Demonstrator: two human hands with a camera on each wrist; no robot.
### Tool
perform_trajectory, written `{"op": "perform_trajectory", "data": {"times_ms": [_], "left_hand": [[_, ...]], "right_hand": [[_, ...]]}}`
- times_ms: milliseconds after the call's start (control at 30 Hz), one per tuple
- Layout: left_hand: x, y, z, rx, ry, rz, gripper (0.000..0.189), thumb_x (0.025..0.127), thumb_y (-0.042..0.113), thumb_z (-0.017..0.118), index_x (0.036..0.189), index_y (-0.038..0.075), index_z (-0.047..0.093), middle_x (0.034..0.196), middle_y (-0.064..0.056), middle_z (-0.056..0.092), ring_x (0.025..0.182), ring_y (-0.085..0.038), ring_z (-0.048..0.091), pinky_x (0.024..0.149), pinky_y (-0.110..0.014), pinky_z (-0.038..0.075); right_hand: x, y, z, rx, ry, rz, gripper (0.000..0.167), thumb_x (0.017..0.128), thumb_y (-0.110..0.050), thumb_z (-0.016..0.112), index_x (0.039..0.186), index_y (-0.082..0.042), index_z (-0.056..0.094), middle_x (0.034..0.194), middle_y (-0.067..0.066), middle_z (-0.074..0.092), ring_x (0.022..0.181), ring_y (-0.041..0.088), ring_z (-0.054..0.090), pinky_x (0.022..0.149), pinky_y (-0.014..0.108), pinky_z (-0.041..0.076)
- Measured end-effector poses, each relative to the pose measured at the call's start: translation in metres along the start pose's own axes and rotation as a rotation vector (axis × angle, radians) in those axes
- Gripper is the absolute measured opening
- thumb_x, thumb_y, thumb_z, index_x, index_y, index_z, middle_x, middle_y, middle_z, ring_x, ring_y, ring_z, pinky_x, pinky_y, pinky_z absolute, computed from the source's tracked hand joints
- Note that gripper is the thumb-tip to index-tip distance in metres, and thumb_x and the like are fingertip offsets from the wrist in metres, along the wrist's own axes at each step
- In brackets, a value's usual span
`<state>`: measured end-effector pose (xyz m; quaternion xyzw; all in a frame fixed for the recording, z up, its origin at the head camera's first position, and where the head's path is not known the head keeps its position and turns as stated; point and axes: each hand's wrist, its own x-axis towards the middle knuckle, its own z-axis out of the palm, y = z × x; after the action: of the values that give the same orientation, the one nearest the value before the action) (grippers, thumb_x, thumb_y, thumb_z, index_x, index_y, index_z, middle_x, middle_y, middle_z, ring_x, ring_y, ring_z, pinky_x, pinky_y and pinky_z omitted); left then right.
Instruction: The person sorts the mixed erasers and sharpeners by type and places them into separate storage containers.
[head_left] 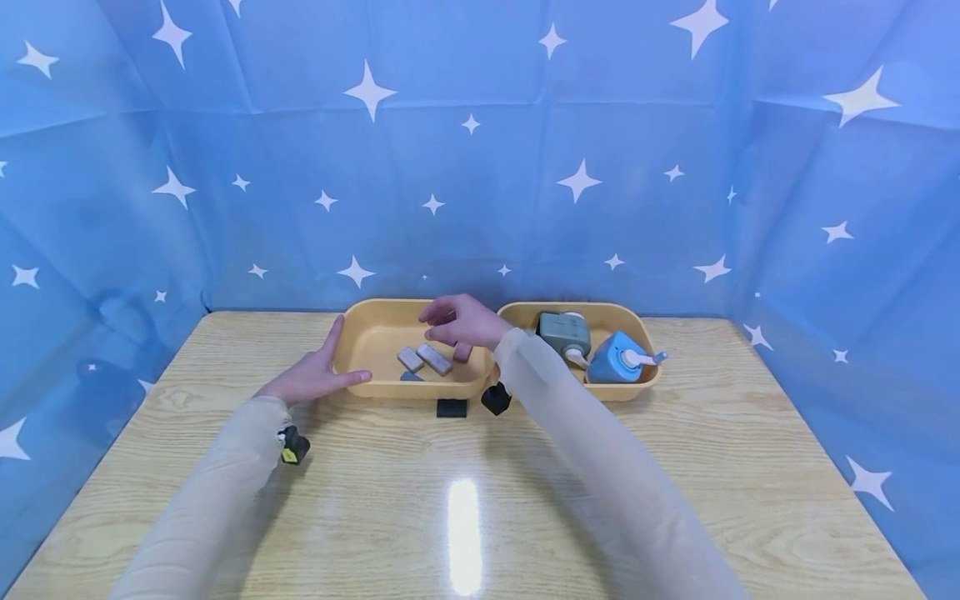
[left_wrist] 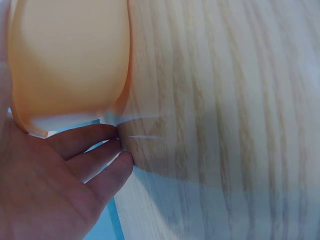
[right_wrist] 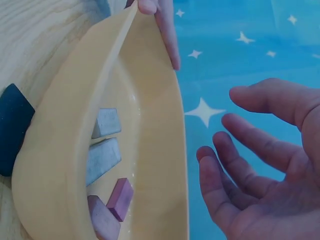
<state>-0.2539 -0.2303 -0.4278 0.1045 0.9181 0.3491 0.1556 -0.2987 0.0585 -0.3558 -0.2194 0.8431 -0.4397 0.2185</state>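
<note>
A yellow-orange tray (head_left: 412, 388) stands toward the back of the table, with several small blocks inside. Two pale grey blocks (head_left: 433, 359) lie side by side, and a purple block (right_wrist: 120, 200) is to their right. A blue-grey piece partly shows behind the front wall. At the tray's left end, my left hand (head_left: 318, 372) holds the rim, thumb over the front edge and fingers along the outside. My right hand (head_left: 465, 321) hovers over the tray's right part, its fingers loosely bent and nothing between them in the right wrist view.
Right of it stands a second yellow-orange tray (head_left: 621, 392), holding a dark green bottle (head_left: 564, 332) and a blue pump bottle (head_left: 617, 360). A dark block (head_left: 452, 408) lies on the table before the first tray. Blue star-patterned cloth (head_left: 480, 167) hangs behind and at both sides.
</note>
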Motion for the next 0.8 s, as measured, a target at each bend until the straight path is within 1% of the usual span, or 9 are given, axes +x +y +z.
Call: {"op": "perform_trajectory", "data": {"times_ms": [100, 200, 300, 400, 433, 467, 633, 800], "left_hand": [[0.000, -0.001, 0.000, 0.003, 0.001, -0.006, 0.114, 0.088, 0.051, 0.065, 0.151, 0.012, -0.022, 0.149, -0.037, 0.018, 0.134, -0.051, 0.027, 0.106, -0.061, 0.025], [0.000, -0.001, 0.000, 0.000, 0.002, -0.007, 0.115, 0.087, 0.052, 0.065, 0.151, 0.013, -0.022, 0.149, -0.037, 0.020, 0.134, -0.051, 0.028, 0.105, -0.062, 0.026], [0.000, -0.001, 0.000, -0.004, 0.003, -0.005, 0.116, 0.086, 0.054, 0.066, 0.151, 0.013, -0.021, 0.149, -0.036, 0.020, 0.133, -0.051, 0.029, 0.105, -0.062, 0.026], [0.000, -0.001, 0.000, 0.000, 0.006, -0.003, 0.117, 0.085, 0.055, 0.066, 0.151, 0.013, -0.021, 0.149, -0.037, 0.021, 0.133, -0.051, 0.030, 0.105, -0.062, 0.027], [0.000, -0.001, 0.000, 0.001, 0.007, -0.001, 0.117, 0.085, 0.055, 0.066, 0.151, 0.013, -0.021, 0.149, -0.037, 0.021, 0.133, -0.051, 0.030, 0.105, -0.062, 0.027], [0.000, -0.001, 0.000, 0.003, 0.007, 0.001, 0.117, 0.085, 0.055, 0.066, 0.151, 0.012, -0.021, 0.148, -0.037, 0.021, 0.133, -0.051, 0.030, 0.105, -0.062, 0.027], [0.000, -0.001, 0.000, 0.000, 0.006, 0.005, 0.116, 0.086, 0.054, 0.066, 0.151, 0.011, -0.020, 0.147, -0.038, 0.022, 0.132, -0.052, 0.031, 0.104, -0.062, 0.027], [0.000, -0.001, 0.000, -0.001, 0.007, -0.003, 0.116, 0.086, 0.053, 0.066, 0.151, 0.011, -0.020, 0.148, -0.037, 0.021, 0.133, -0.051, 0.030, 0.104, -0.062, 0.027]], "right_hand": [[-0.003, -0.004, 0.001, 0.003, -0.001, -0.004, 0.031, 0.092, -0.012, 0.067, 0.122, -0.006, 0.063, 0.125, 0.013, 0.059, 0.106, 0.021, 0.057, 0.089, 0.037, 0.048], [-0.007, -0.006, 0.003, -0.021, 0.005, -0.002, 0.029, 0.091, -0.012, 0.068, 0.119, -0.007, 0.064, 0.119, 0.008, 0.062, 0.105, 0.019, 0.057, 0.089, 0.032, 0.047], [-0.011, -0.007, 0.006, -0.036, 0.010, -0.009, 0.025, 0.091, -0.010, 0.068, 0.116, -0.008, 0.065, 0.112, 0.005, 0.063, 0.100, 0.019, 0.058, 0.079, 0.034, 0.052], [-0.014, -0.005, 0.009, -0.035, 0.020, -0.032, 0.022, 0.091, -0.009, 0.068, 0.112, -0.007, 0.065, 0.108, 0.007, 0.063, 0.095, 0.019, 0.058, 0.067, 0.036, 0.054], [-0.015, -0.005, 0.010, -0.041, 0.024, -0.048, 0.022, 0.090, -0.008, 0.068, 0.112, -0.006, 0.065, 0.107, 0.008, 0.064, 0.094, 0.020, 0.058, 0.066, 0.036, 0.054], [-0.016, -0.004, 0.012, -0.053, 0.029, -0.065, 0.021, 0.090, -0.007, 0.068, 0.111, -0.006, 0.065, 0.106, 0.008, 0.064, 0.094, 0.019, 0.059, 0.068, 0.033, 0.054], [-0.020, -0.002, 0.017, -0.115, 0.044, -0.163, 0.021, 0.089, -0.005, 0.068, 0.110, -0.002, 0.066, 0.105, 0.009, 0.067, 0.096, 0.019, 0.061, 0.083, 0.026, 0.051], [-0.025, -0.002, 0.021, -0.096, 0.018, -0.194, 0.022, 0.089, -0.002, 0.066, 0.111, 0.001, 0.065, 0.107, 0.015, 0.066, 0.096, 0.021, 0.061, 0.083, 0.026, 0.051]]}}
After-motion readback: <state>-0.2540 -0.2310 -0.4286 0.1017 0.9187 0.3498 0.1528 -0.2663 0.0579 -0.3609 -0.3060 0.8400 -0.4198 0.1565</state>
